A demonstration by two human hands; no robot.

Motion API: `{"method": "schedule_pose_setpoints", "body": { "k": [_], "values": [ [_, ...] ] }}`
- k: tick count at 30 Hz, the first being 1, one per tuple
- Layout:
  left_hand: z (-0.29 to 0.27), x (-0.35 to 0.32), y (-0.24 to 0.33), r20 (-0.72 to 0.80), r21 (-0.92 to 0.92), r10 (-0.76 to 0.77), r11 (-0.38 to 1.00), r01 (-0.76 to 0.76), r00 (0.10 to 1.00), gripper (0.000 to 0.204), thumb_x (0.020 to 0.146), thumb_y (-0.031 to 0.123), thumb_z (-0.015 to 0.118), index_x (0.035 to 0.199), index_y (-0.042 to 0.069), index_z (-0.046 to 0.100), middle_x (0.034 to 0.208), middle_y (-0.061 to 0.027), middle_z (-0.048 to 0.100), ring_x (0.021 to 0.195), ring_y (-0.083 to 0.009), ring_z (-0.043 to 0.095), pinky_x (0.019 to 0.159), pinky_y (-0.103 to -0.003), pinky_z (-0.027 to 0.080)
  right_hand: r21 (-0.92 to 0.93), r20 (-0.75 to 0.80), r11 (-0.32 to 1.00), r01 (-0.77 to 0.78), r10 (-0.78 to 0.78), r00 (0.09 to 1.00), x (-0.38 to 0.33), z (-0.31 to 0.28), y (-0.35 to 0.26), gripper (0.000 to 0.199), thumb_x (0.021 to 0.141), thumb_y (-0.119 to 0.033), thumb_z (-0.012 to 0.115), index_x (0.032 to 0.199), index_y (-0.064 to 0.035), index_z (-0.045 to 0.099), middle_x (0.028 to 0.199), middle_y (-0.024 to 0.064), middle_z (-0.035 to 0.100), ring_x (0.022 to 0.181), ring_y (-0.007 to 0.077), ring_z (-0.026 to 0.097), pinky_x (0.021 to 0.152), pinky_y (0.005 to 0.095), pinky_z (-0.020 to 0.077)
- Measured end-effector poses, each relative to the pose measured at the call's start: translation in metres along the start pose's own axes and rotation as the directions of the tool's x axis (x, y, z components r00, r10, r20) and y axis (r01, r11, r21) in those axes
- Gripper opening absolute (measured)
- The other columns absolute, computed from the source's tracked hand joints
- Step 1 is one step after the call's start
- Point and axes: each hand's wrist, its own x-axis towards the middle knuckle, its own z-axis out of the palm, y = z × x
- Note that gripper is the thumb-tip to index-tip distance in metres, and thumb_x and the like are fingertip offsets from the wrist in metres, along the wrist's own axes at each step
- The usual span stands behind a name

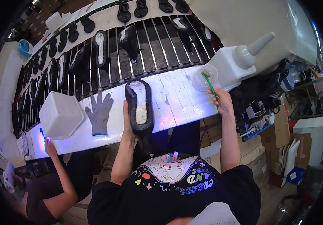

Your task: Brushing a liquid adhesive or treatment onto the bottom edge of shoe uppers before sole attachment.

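Note:
My left hand is closed round the side of a black shoe upper, held bottom up over the bench's near edge. Its underside shows a white strip with a cream, rough patch toward the near end. My right hand grips a green brush like a toothbrush. The brush head dips over a round, translucent bowl on the bench. Just behind the bowl leans a big white squeeze bottle with a long cone nozzle, apart from my fingers.
A grey glove lies on the white bench beside a white plastic container. Beyond runs a roller conveyor carrying several shoe uppers, with black soles on the far ledge. At left a co-worker's hand holds a blue-handled tool.

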Motion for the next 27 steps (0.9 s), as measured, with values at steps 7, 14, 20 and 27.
{"method": "schedule_pose_setpoints", "body": {
  "k": [7, 14, 20, 27],
  "values": [
    [0.021, -0.006, -0.008, -0.042, 0.160, 0.027, 0.987, -0.020, 0.999, 0.060, 0.093, 0.053, 0.046, 0.124, 0.001, 0.052, 0.112, -0.0104, 0.062, 0.098, -0.0169, 0.061, 0.087, -0.029, 0.049, 0.210, 0.281, 0.978, -0.017, -0.044, 0.959, -0.007, 0.044, -0.048, 0.025, 0.090, -0.015, 0.062, 0.109, 0.0000, 0.063, 0.088, 0.0056, 0.067, 0.061, 0.0068, 0.052, 0.048, 0.0164, 0.0367],
    [0.058, -0.021, -0.004, 0.028, 0.317, 0.080, 0.944, -0.085, 0.996, 0.053, 0.096, 0.046, 0.045, 0.122, 0.000, 0.050, 0.104, -0.0078, 0.062, 0.088, -0.0126, 0.061, 0.082, -0.027, 0.050, -0.196, 0.620, 0.850, 0.490, -0.280, 0.733, -0.073, 0.096, -0.109, 0.012, 0.076, -0.004, 0.071, 0.087, 0.0019, 0.069, 0.085, 0.0078, 0.065, 0.072, 0.0104, 0.057, 0.061, 0.0208, 0.0429],
    [0.070, -0.026, 0.003, 0.144, 0.374, 0.213, 0.892, -0.253, 0.966, 0.047, 0.098, 0.033, 0.046, 0.130, -0.001, 0.042, 0.112, -0.0074, 0.057, 0.097, -0.0116, 0.057, 0.087, -0.027, 0.047, -0.245, 0.778, 0.715, 0.654, -0.257, 0.573, -0.107, 0.103, -0.124, 0.013, 0.070, -0.003, 0.076, 0.082, -0.0004, 0.071, 0.080, 0.0073, 0.065, 0.076, 0.0147, 0.062, 0.069, 0.0266, 0.0476],
    [0.077, -0.031, 0.003, 0.187, 0.420, 0.241, 0.857, -0.299, 0.952, 0.045, 0.098, 0.029, 0.049, 0.131, -0.001, 0.041, 0.112, -0.0068, 0.057, 0.097, -0.0104, 0.056, 0.087, -0.026, 0.046, -0.308, 0.696, 0.591, 0.746, -0.395, 0.600, -0.097, 0.114, -0.123, 0.011, 0.073, -0.001, 0.074, 0.083, 0.0014, 0.070, 0.079, 0.0075, 0.064, 0.073, 0.0143, 0.061, 0.065, 0.0249, 0.0468]
  ]
}}
